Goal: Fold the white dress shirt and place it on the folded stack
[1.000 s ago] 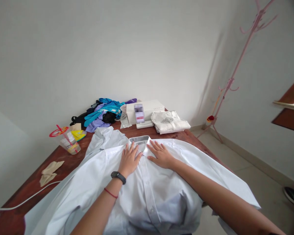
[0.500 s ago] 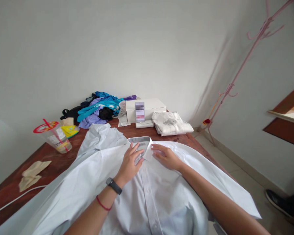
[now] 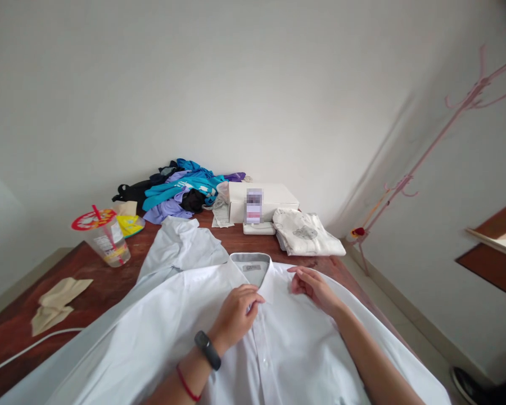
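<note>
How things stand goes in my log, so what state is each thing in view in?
White button-up shirt: spread out, front up
Left hand: fingers curled, by the collar; grip unclear
Right hand: fingers partly bent, over the shirt; contact unclear
Drink cup: standing, straw through its top
Clothes pile: heaped, crumpled
White box: shut
Printed white cloth: folded
Pink coat rack: standing

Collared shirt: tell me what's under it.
Pale cloth and the table show past the shirt, seemingly running beneath it. Anything its fabric fully covers is hidden.
</note>
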Demonstrator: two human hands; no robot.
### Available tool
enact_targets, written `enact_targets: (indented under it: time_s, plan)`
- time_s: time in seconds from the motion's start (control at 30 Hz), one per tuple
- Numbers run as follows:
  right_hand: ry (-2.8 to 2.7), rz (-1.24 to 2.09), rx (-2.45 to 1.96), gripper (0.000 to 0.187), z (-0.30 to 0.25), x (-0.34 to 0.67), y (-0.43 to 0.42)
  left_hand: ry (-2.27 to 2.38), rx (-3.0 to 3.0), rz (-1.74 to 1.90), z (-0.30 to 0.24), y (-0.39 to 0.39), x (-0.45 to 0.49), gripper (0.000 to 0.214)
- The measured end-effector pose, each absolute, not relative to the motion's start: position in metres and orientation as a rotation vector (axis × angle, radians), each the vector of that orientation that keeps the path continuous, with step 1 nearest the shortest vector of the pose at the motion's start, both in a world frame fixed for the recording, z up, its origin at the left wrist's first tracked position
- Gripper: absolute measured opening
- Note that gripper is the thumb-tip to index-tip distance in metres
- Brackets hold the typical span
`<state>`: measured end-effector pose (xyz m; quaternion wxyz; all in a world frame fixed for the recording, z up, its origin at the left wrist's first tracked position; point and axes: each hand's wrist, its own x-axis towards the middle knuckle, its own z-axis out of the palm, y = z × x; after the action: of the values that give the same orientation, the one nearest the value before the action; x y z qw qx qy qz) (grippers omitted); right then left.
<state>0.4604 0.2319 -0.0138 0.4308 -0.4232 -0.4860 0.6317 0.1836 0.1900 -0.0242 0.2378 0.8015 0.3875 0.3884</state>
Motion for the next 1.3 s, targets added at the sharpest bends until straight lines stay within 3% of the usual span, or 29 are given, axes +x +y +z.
enact_targets:
  time_s: [0.47, 0.67, 0.83, 1.07, 1.3]
  plan:
    - [-1.163, 1.555, -1.058, 0.042, -0.022, 0.464, 0.236, 1.072, 2.165, 0.958, -0.021, 0.194, 0.184, 0.024]
    - [-1.284, 1.377, -1.218, 0.051, -0.014, 0.455, 0.233, 1.009, 2.184, 0.971, -0.021, 0.196, 0.182, 0.022]
    - [-1.505, 0.986, -1.274, 0.049, 0.015, 0.471, 0.177, 1.000, 2.181, 1.005, -0.023, 0.196, 0.181, 0.021]
    - [-1.082, 1.191, -1.395, 0.048, 0.019, 0.507, 0.054, 0.976, 2.210, 1.020, -0.026, 0.198, 0.182, 0.021]
    - [-0.636, 1.382, -1.427, 0.049, -0.001, 0.530, 0.018, 0.945, 2.233, 1.024, -0.026, 0.196, 0.181, 0.023]
